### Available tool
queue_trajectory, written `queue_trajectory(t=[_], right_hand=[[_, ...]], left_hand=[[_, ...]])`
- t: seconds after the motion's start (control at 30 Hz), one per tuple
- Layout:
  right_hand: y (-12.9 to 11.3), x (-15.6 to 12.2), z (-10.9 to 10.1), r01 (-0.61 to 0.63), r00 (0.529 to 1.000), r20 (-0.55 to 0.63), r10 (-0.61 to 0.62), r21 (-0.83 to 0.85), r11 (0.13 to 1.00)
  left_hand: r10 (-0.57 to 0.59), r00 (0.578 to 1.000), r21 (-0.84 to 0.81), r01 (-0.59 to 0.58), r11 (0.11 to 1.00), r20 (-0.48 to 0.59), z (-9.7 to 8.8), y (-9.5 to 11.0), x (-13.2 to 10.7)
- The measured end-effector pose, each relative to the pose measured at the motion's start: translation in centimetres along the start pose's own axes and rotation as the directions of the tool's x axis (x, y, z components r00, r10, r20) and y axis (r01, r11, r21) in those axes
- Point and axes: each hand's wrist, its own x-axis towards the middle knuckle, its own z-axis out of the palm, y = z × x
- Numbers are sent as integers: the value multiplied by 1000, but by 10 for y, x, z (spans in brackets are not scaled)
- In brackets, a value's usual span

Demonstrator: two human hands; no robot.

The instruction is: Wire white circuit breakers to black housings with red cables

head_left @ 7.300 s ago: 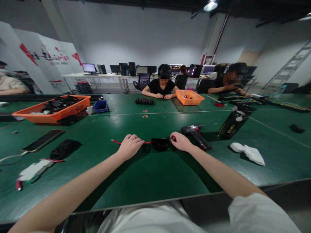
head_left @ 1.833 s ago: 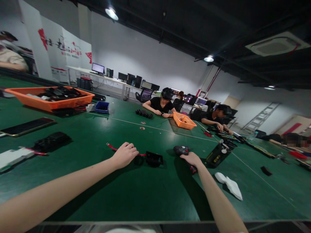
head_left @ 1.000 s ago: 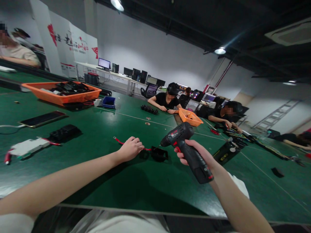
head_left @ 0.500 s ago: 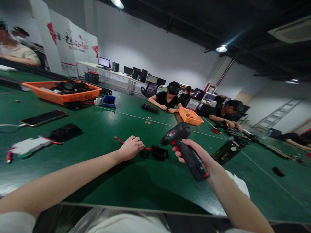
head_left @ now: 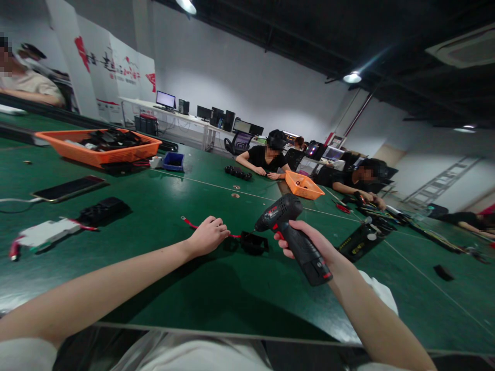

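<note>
My right hand (head_left: 305,242) is wrapped round the grip of a black and red cordless drill (head_left: 288,221). The drill's tip points left and down, close above a small black plastic housing (head_left: 255,244) on the table. My left hand (head_left: 210,235) is closed on a red cable (head_left: 188,222) just left of that housing. One end of the cable, with a metal lug, sticks out beyond my left hand; the other side runs to the housing. My left fingertips are partly hidden, and I cannot tell whether the drill tip touches the housing.
An orange basket (head_left: 104,157) of black parts stands far left, beside a blue bin (head_left: 174,161). Nearer lie a phone (head_left: 71,188) and a white part (head_left: 48,233) wired to a black block (head_left: 103,209). A black tool holder (head_left: 359,242) stands right. Co-workers sit across the green table (head_left: 216,304).
The drill's handle has shifted very slightly up and left. My left hand, the red cable and the black housing stay where they were.
</note>
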Motion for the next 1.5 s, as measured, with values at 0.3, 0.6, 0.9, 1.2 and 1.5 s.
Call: queue_trajectory(t=[0.3,0.6,0.9,1.2,1.5], right_hand=[[-1,2,-1,19,1000,2,-19,24,1000],[-2,-1,1,27,999,18,-27,29,999],[-2,-2,1,49,997,57,-49,13,999],[0,-1,0,24,999,36,-23,-3,1000],[2,4,-8,13,998,59,-11,-23,1000]], left_hand=[[10,1000,7,-10,1000,-17,1,0,0],[20,1000,14,-20,1000,-15,1,0,0],[9,1000,-8,-9,1000,3,1,-1,0],[4,1000,-7,-4,1000,3,-1,0,0],[1,1000,-7,-1,1000,12,1,0,1]])
